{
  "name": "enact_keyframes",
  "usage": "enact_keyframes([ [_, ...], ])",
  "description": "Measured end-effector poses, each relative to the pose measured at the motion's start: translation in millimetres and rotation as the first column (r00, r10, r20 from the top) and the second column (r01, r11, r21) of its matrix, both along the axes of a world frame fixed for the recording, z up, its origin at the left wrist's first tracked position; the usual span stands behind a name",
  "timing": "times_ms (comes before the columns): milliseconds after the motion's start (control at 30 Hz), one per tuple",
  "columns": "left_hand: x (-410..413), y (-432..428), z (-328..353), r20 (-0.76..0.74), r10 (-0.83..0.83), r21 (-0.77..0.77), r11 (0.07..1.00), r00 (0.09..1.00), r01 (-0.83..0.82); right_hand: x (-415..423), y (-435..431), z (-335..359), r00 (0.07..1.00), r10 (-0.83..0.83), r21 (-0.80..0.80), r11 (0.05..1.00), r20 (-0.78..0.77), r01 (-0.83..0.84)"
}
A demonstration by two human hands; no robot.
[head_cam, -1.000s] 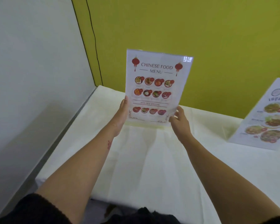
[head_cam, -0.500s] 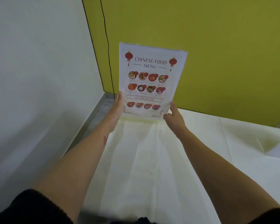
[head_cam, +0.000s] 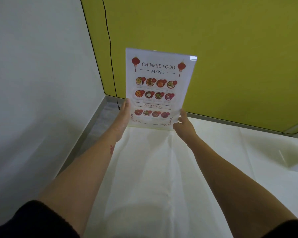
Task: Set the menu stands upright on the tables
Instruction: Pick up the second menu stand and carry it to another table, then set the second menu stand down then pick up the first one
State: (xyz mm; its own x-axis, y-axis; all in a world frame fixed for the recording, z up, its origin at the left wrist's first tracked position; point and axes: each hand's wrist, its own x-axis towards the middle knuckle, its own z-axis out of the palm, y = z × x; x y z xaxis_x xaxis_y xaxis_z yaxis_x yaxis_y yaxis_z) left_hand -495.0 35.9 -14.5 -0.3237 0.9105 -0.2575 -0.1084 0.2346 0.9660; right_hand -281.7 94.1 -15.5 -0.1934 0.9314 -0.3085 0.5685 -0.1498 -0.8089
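Note:
A clear acrylic menu stand (head_cam: 158, 88) with a "Chinese Food Menu" sheet stands upright near the far left corner of the table (head_cam: 144, 177), which has a white cloth over it. The stand's bottom edge sits at the cloth. My left hand (head_cam: 123, 117) holds its lower left edge. Gripping the lower right edge is my right hand (head_cam: 183, 126). The menu faces me.
A white wall runs along the left and a yellow-green wall behind the table. A thin black cable (head_cam: 110, 54) hangs down the yellow wall. Grey floor (head_cam: 100, 121) shows between the table and the walls. Part of another stand (head_cam: 296, 162) shows at the right edge.
The view has swung left and the second menu at the right has slid almost out of sight. Both hands stay on the Chinese menu stand, which remains upright.

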Motion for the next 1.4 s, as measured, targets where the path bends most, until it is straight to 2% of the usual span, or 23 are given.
enact_keyframes([
  [133,-1.6,2.3,0.3,0.013,0.007,0.011,1.0,1.0,-0.008,-3.6,0.6,-0.8,1.0,-0.008,0.035,0.999,-0.003,0.008],
  [333,0.8,-2.2,7.9,-0.01,0.007,-0.055,0.998,1.0,-0.008,-3.0,-8.2,1.4,1.0,0.005,0.051,0.999,-0.021,-0.003],
  [500,15.3,-12.5,26.1,-0.191,0.021,-0.086,0.996,0.981,-0.038,-4.8,-11.8,8.3,0.998,0.066,0.038,0.997,-0.008,-0.066],
  [667,17.1,-11.1,27.1,-0.251,0.039,-0.102,0.993,0.967,-0.067,-1.1,-7.8,7.8,0.996,0.087,0.038,0.995,0.025,-0.088],
  [967,24.2,-23.0,28.3,-0.414,0.014,-0.111,0.992,0.91,-0.065,15.0,-14.3,1.4,0.967,0.075,0.124,0.986,0.242,-0.108],
  [1100,28.4,-28.7,14.7,-0.394,-0.004,-0.102,0.994,0.919,-0.039,33.2,-27.7,-2.5,0.931,0.105,0.21,0.96,0.35,-0.187],
  [1233,39.5,-39.7,-2.6,-0.524,-0.066,-0.175,0.984,0.849,-0.032,57.1,-40.6,-8.3,0.894,0.111,0.266,0.932,0.434,-0.245],
  [1400,86.4,-57.7,-6.6,-0.7,-0.218,-0.274,0.961,0.68,0.026,99.9,-58.4,-7.9,0.859,0.1,0.31,0.907,0.502,-0.286],
])
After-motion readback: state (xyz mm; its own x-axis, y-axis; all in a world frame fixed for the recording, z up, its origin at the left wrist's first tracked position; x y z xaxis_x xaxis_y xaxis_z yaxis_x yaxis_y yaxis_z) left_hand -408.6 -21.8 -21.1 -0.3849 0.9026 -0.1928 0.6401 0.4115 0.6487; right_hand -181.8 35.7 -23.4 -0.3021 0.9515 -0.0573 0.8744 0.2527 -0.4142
